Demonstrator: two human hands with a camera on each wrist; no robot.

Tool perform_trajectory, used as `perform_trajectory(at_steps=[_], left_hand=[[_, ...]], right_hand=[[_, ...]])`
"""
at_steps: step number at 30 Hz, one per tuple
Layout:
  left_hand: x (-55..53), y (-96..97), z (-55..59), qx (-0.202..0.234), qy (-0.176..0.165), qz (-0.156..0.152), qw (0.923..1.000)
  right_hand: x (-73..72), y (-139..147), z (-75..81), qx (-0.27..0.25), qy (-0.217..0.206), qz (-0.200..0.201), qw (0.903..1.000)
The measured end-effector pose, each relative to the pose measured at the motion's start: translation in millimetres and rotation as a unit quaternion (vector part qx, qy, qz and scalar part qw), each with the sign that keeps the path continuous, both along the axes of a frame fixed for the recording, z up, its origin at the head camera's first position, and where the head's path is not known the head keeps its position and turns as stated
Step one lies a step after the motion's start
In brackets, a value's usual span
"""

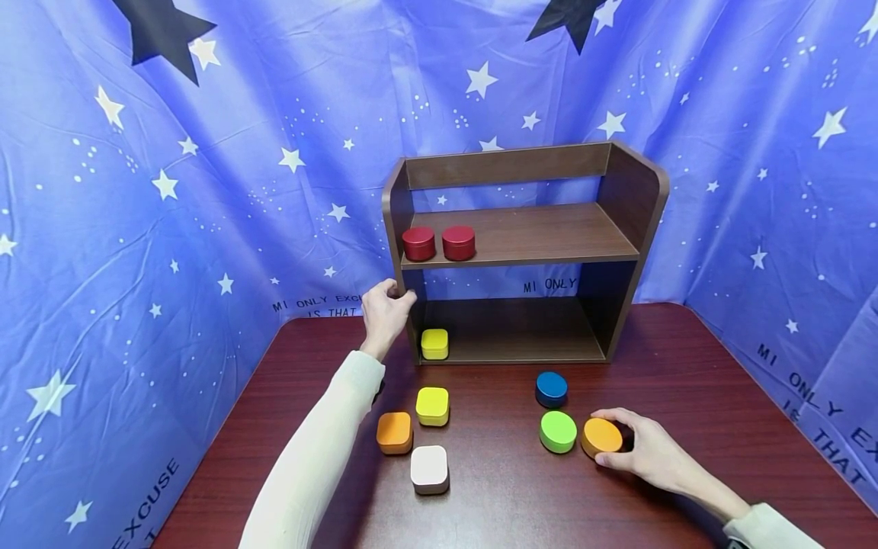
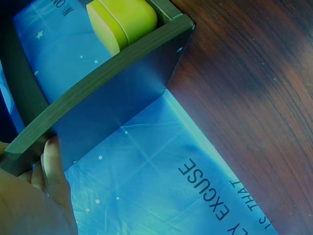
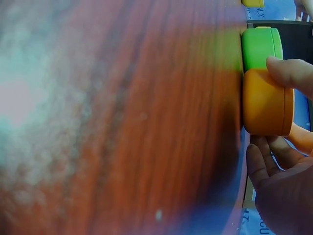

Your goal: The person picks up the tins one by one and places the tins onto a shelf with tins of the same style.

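Observation:
My left hand (image 1: pixel 386 309) holds the left side panel of a brown two-tier wooden shelf (image 1: pixel 521 235). In the left wrist view, fingers (image 2: pixel 55 164) lie along the panel's outer face near its edge; the thumb is mostly hidden. On the right, my right hand (image 1: pixel 652 450) grips a round orange tin (image 1: pixel 601 437) standing on the table, thumb on the near side and fingers on the far side. Touching or nearly touching that tin is a round green tin (image 1: pixel 559 431). Beyond them sits a round blue tin (image 1: pixel 552 388).
Two round red tins (image 1: pixel 419 242) stand on the upper tier's left. A square yellow tin (image 1: pixel 435 344) sits at the lower tier's left. In front are another square yellow tin (image 1: pixel 433 406), a square orange tin (image 1: pixel 394 432) and a square white tin (image 1: pixel 430 469). Blue star-patterned cloth (image 1: pixel 226 198) surrounds the table.

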State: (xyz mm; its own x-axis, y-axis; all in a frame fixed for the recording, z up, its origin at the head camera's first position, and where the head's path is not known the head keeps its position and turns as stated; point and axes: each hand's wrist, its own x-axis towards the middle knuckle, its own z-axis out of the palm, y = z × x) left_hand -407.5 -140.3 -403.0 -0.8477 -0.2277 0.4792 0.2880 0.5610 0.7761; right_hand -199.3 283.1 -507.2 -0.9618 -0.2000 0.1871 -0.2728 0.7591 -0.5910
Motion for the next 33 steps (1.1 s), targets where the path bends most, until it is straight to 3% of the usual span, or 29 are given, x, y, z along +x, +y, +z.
perform_trajectory(at_steps=[22, 33], left_hand=[[2.1, -1.0, 1.1, 0.0, 0.005, -0.005, 1.0], [-0.4, -1.4, 1.0, 0.0, 0.002, -0.008, 1.0]], right_hand=[[-1.0, -6.2, 8.0, -0.007, 0.036, 0.006, 0.9993], [-4.1, -10.2, 15.9, -0.007, 0.022, 0.001, 0.9997]])
